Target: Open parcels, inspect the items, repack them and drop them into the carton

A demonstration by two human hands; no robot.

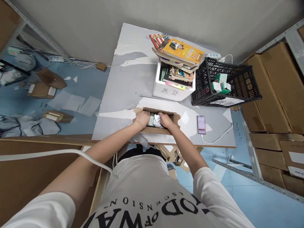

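Note:
An open cardboard box (155, 129) lies near the front edge of the table, with both hands reaching into it. Inside are a small green-and-white box (151, 120) and a wad of crumpled white paper (157, 121). My left hand (142, 119) is closed at the box's left end, its fingers curled down beside the green-and-white box; what its fingertips grip is hidden. On the other side, my right hand (165, 120) is closed on the right part of the white wad, with the fingertips partly hidden.
Behind the cardboard box stands a white bin (174, 91) piled with books (182, 50). A black plastic crate (244, 84) holds several green-and-white boxes. A phone (201, 124) lies on the table (114, 95) with a white cable. Cartons (273, 95) fill the right shelf.

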